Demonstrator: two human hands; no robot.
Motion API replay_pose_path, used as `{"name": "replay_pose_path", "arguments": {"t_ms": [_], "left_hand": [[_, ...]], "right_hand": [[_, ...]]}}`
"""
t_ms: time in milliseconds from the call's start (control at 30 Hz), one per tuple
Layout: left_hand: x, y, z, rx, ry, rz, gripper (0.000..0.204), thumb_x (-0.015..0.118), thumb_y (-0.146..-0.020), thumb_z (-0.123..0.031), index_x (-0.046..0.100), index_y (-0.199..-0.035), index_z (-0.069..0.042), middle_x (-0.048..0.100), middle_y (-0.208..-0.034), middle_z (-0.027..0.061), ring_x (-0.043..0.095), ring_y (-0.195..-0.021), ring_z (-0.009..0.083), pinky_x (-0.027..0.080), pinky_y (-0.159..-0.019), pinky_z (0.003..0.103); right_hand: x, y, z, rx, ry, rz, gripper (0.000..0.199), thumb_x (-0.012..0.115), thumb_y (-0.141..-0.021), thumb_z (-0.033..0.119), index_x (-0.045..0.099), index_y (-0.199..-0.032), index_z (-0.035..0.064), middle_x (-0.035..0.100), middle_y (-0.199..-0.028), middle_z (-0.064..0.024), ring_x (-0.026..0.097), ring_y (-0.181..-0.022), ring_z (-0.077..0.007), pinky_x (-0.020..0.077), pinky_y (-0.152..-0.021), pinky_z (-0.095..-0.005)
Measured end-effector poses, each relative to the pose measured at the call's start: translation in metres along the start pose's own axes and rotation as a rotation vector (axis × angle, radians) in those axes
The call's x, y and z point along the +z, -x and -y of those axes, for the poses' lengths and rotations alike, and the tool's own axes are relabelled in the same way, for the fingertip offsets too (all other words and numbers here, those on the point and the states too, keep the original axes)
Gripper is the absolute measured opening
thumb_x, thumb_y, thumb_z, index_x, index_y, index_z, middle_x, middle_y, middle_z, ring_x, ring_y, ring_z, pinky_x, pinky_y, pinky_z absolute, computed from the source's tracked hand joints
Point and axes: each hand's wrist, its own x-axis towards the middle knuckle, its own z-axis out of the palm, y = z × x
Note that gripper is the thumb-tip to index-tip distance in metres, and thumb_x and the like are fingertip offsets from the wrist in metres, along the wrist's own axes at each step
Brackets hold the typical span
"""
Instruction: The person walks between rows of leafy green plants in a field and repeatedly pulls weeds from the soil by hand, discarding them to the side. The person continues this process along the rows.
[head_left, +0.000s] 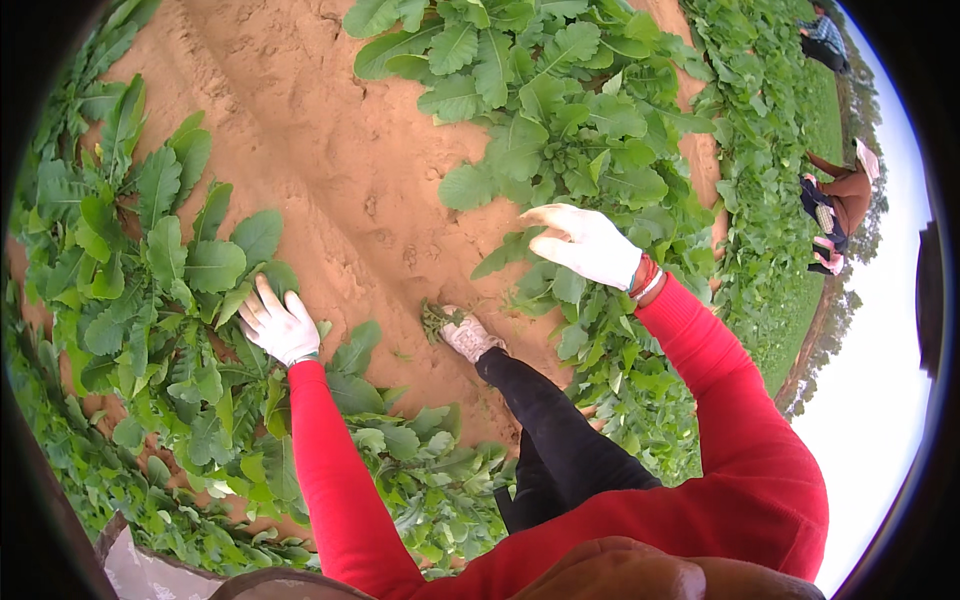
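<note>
Leafy plants are growing on both sides of a strip of reddish bare soil (pixel 290 130). The left plant (pixel 165 260) is spreading broad, toothed green leaves; the right plant (pixel 540 110) is forming a denser clump across the strip.

Left hand (pixel 278 325), white-gloved, is resting at the left plant's inner edge, fingers loosely extended, thumb standing apart, touching or nearly touching a rounded leaf (pixel 279 276); no grip showing. Right hand (pixel 592 245), also gloved, is hanging over the right plant's near edge, thumb and fingers parted, nothing visible between them. Whether it is brushing the leaves below, cannot tell.

Handling, by judgement: the foliage is looking light and pliant, blades likely tearing or creasing under a hard pinch. Smooth gloves may be slipping a little on leaf faces. The stalks low down, near the crown, are probably offering a firmer hold than the blade tips.

Hard to make out: overlapping leaves are hiding both crowns and most stalks. A shoe (pixel 470 335) is standing on the soil, a limp green scrap (pixel 436 319) lying at its toe, kind unclear. The fisheye rim is cutting off the outermost rows; two distant people (pixel 848 200) are showing too small for detail.
</note>
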Motion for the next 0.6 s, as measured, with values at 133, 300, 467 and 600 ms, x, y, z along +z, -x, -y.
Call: {"name": "replay_pose_path", "arguments": {"t_ms": [133,300,467,600], "left_hand": [[-0.002,0.001,-0.001,-0.007,-0.013,0.036,0.051,0.048,-0.088,-0.034,0.044,-0.133,-0.011,0.048,-0.126,0.0170,0.041,-0.118,0.0385,0.035,-0.094,0.055],[-0.002,0.000,-0.001,-0.031,-0.019,0.070,0.052,0.048,-0.087,-0.034,0.043,-0.133,-0.011,0.048,-0.125,0.0175,0.041,-0.118,0.0382,0.033,-0.096,0.055],[-0.001,0.000,0.001,-0.015,0.009,0.048,0.052,0.048,-0.088,-0.034,0.042,-0.134,-0.010,0.045,-0.127,0.0183,0.041,-0.117,0.0398,0.035,-0.092,0.056],[-0.001,-0.001,0.003,-0.015,0.023,0.043,0.051,0.049,-0.087,-0.034,0.044,-0.133,-0.010,0.045,-0.123,0.0167,0.041,-0.115,0.0391,0.035,-0.090,0.056]], "right_hand": [[-0.027,-0.043,-0.002,-0.144,0.109,-0.230,0.033,0.057,-0.086,0.029,0.059,-0.111,0.0068,0.061,-0.102,-0.0128,0.061,-0.084,-0.0257,0.0490,-0.077,-0.0335],[-0.014,-0.136,0.014,-0.514,0.335,-0.397,0.030,0.052,-0.087,0.030,0.061,-0.105,0.0077,0.061,-0.097,-0.0140,0.060,-0.083,-0.0326,0.0493,-0.075,-0.0382],[-0.001,-0.225,0.038,-0.359,0.707,-0.304,0.026,0.049,-0.083,0.020,0.064,-0.100,0.0075,0.064,-0.094,-0.0141,0.062,-0.083,-0.0335,0.0502,-0.072,-0.0416],[-0.011,-0.264,0.034,-0.027,0.818,-0.102,0.025,0.050,-0.075,0.015,0.069,-0.086,0.0030,0.066,-0.090,-0.0208,0.065,-0.084,-0.0369,0.0516,-0.073,-0.0436]]}}
